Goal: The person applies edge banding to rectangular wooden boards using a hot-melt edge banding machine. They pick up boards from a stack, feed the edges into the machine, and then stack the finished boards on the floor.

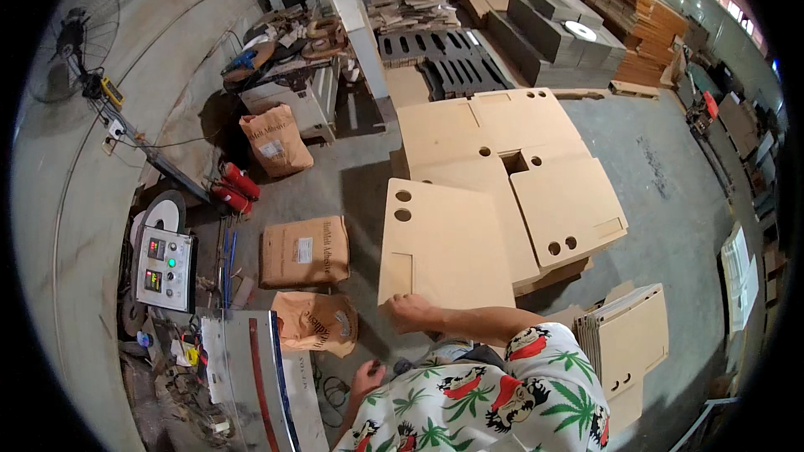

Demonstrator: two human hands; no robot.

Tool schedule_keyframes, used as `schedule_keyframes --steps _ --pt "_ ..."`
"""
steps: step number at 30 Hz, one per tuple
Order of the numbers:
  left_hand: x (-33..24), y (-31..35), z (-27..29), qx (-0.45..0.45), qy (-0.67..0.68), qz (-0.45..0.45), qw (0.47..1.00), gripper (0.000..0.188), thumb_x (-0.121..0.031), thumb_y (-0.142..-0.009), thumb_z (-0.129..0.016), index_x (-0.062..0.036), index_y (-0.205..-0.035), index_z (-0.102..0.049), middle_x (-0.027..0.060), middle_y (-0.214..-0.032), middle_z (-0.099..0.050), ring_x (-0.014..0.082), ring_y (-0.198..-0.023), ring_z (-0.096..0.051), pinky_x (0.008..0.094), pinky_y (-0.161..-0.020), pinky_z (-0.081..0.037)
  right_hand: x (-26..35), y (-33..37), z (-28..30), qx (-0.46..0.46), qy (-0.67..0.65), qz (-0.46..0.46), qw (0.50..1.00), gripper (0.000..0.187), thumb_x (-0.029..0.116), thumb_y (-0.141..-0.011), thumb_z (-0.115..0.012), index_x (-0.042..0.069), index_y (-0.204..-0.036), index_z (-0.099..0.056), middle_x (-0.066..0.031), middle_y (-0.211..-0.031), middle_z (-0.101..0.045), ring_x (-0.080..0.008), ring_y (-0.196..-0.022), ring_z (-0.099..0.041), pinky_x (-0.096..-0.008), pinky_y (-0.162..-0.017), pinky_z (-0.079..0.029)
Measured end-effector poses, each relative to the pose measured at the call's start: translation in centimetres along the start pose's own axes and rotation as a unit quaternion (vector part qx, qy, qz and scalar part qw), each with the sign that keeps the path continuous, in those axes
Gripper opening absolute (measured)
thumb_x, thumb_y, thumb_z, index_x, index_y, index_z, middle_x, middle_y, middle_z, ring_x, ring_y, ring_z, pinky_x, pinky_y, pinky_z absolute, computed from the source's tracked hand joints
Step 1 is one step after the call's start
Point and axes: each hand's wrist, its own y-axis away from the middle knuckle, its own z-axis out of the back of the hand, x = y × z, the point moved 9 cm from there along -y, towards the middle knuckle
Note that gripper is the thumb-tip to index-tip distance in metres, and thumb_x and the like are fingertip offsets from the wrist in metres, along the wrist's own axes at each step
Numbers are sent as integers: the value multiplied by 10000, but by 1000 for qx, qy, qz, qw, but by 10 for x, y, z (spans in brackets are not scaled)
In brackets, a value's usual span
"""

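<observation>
My right hand [410,314] is closed on the near left corner of a tan cardboard panel [452,238]. This flat panel has two round holes and a cut rectangular outline along its left side. It overlaps a stack of similar cardboard panels [569,209] behind it. Low beside my body is my left hand [366,378], close to the metal-edged machine table. Its fingers look curled and are partly hidden, so whether it holds anything cannot be made out.
On the left stands a machine with a control box [166,268] and a metal table [251,377]. Paper sacks [304,251] and red fire extinguishers [234,187] are on the floor nearby. More cut cardboard [636,326] is stacked at my right. Tall board piles [628,25] fill the back.
</observation>
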Motion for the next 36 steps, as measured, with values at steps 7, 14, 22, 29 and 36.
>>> schedule_keyframes --steps 7,14,22,29,36 --pt "-161 38 -33 43 -6 -137 990 519 -425 -915 -787 55 -1090 -696 178 -987 -752 242 -980 -738 373 -847 -565 112 12 50 -87 -22 2 996 348 305 -786 -741 37 -993 -663 -211 -966 -703 -399 -955 -713 -496 -791 -593" --pt "-189 117 -33 -176 182 -138 957 388 -361 -993 -694 27 -994 -722 175 -868 -757 267 -793 -744 415 -705 -545 196 93 160 -151 -189 -88 966 524 360 -717 -904 -13 -969 -635 -212 -934 -723 -368 -885 -730 -438 -783 -579" --pt "-228 172 2 -362 89 -220 902 370 -338 -970 -735 26 -943 -669 233 -792 -684 449 -735 -660 466 -671 -516 168 140 181 -265 -374 6 889 437 275 -942 -787 -65 -1180 -649 -149 -1061 -740 -206 -987 -704 -342 -884 -562" --pt "-252 256 53 -343 208 -314 861 202 -183 -966 -762 3 -914 -704 25 -793 -726 103 -711 -635 311 -652 -514 3 214 -46 -355 -557 -223 717 502 326 -1001 -682 -16 -1364 -624 -157 -1297 -695 -256 -1193 -654 -374 -1019 -494" --pt "-195 361 108 -321 267 -240 877 142 -131 -963 -762 -8 -1026 -733 7 -935 -740 60 -824 -636 266 -717 -523 80 257 -221 -158 -938 -205 231 668 598 -1020 -523 153 -1518 -516 -99 -1488 -597 -315 -1372 -554 -513 -1128 -463"
